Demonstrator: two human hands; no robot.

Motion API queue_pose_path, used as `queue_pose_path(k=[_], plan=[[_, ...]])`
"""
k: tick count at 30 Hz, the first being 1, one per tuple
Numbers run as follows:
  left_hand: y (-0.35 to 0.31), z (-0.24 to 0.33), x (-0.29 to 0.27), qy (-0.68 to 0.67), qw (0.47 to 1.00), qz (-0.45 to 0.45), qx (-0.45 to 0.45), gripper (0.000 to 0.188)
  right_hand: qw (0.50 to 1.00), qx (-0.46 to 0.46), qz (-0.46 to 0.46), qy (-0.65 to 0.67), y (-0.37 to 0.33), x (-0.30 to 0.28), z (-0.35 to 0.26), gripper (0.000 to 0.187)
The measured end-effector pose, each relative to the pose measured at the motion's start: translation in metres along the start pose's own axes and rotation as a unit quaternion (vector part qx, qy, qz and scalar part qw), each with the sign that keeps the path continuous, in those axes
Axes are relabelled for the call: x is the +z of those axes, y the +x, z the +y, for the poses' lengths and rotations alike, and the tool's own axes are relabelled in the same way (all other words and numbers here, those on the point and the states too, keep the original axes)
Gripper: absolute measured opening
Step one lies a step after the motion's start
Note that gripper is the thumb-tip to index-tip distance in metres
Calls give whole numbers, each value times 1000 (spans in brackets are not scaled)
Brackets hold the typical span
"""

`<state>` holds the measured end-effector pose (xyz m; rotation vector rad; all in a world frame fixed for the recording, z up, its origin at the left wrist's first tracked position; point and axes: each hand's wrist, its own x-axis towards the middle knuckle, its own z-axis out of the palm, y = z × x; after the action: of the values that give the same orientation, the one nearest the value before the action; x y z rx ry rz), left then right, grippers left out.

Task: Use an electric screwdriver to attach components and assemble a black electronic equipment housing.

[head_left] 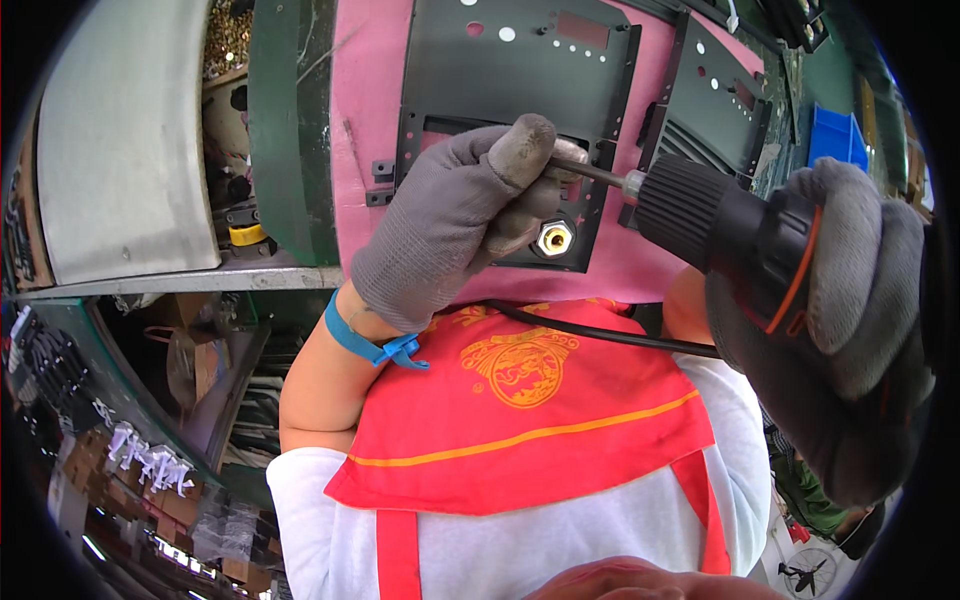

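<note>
My right hand (850, 290), in a grey work glove, grips a black electric screwdriver (690, 205) with a ribbed nose and an orange ring. Its steel bit (605, 173) points left. My left hand (460, 205), also gloved, has thumb and fingers pinched at the bit's far end; whether a small screw sits there is hidden. Both hands are over a dark grey metal panel (490, 75) with round holes and a rectangular cutout. Near the panel's front edge, just below my left fingers, a brass fitting with a hex nut (555, 238) is mounted.
A second dark panel (705, 95) lies to the right on the pink work surface (365, 90). Beyond it is a blue bin (838, 137). A black cable (600, 333) crosses before my red apron (520, 430). A pale metal sheet (130, 150) is at the left.
</note>
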<state>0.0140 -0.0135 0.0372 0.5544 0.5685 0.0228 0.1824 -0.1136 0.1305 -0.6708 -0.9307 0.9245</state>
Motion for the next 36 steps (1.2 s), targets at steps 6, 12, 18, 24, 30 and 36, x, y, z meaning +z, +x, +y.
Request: queue_pose_path(k=[6, 12, 18, 24, 30, 36], plan=[[-28, 12, 5, 93, 990, 108, -4, 52, 998, 37, 1, -47, -5, -19, -10, 29], [-40, -36, -27, 800, 476, 45, 363, 32, 993, 86, 2, -87, 1, -15, 2, 29], [-46, -47, -31, 796, 473, 67, 372, 23, 983, 130, -1, -130, -5, -15, -3, 29], [-48, -52, -35, 798, 474, 66, 367, 25, 971, 170, -14, -168, -5, -12, 7, 29], [-50, -56, -37, 791, 481, 80, 370, 25, 957, 205, -41, -202, -8, -6, 6, 29], [-50, -56, -34, 791, 483, 91, 363, 23, 942, 225, -73, -239, -9, -7, 6, 29]])
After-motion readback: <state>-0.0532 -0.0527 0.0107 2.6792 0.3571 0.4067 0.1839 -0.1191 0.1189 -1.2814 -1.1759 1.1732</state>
